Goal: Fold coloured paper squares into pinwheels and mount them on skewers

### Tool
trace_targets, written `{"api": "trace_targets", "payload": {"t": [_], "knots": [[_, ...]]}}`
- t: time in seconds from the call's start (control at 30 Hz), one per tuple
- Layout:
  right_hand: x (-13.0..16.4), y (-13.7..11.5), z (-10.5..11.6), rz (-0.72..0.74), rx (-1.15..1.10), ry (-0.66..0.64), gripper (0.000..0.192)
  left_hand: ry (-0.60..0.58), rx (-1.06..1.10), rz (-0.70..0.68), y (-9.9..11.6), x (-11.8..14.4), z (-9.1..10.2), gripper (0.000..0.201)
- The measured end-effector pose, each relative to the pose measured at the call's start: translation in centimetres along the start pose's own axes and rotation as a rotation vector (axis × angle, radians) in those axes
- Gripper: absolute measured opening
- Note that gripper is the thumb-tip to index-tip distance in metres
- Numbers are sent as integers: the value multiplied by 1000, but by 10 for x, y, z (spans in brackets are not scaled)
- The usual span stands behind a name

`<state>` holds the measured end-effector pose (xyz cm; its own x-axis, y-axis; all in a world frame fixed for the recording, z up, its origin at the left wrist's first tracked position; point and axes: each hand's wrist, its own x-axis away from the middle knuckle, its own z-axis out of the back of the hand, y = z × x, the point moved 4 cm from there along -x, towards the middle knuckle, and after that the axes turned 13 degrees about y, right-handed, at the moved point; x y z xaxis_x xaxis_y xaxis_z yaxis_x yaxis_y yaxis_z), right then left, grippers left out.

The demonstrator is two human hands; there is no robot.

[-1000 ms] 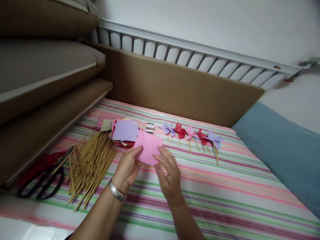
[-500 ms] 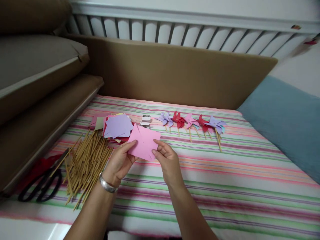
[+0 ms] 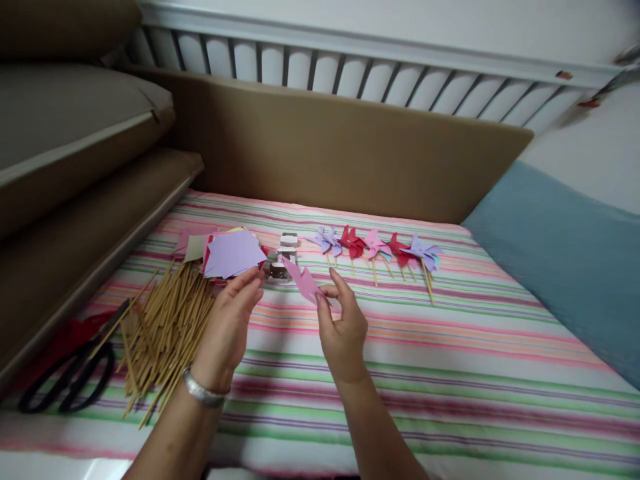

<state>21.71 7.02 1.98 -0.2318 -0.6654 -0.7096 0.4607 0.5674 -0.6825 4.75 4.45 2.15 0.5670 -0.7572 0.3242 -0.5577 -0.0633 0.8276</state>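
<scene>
Item: pink paper square, cut and pinched at its 3 o'clock edge in my right hand, my left hand loosely open at 9 o'clock beside it; risk: one-sided grip could tear or crease a flap.

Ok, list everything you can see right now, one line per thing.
pink paper: 1, pink, pinched in right hand above cloth
paper squares: stack, lilac on top, behind left hand
sticks: pile, tan, left on cloth
scissors: 1, black, far left
stapler: 1, silver and white, beside the stack
pinwheels: about 5, lilac, red, pink, in a row
striped cloth: 1, multicolour
cushions: brown, left
left hand: open, fingertips by paper, wears bracelet
right hand: holds pink paper
</scene>
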Motion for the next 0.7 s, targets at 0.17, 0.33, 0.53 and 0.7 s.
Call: {"api": "trace_targets", "payload": {"t": [0.17,0.33,0.53,0.7], "knots": [[8,-20,-7,234,74,-36,50,-165,65,210,-19,33,-22,24],[21,-30,-18,339,53,-182,44,-138,250,342,-36,24,-22,9],[20,-25,-22,325,-13,-279,40,67,351,383,-31,1,-7,17],[16,-23,-21,279,-55,-279,21,59,355,345,-25,-3,-6,26]]}}
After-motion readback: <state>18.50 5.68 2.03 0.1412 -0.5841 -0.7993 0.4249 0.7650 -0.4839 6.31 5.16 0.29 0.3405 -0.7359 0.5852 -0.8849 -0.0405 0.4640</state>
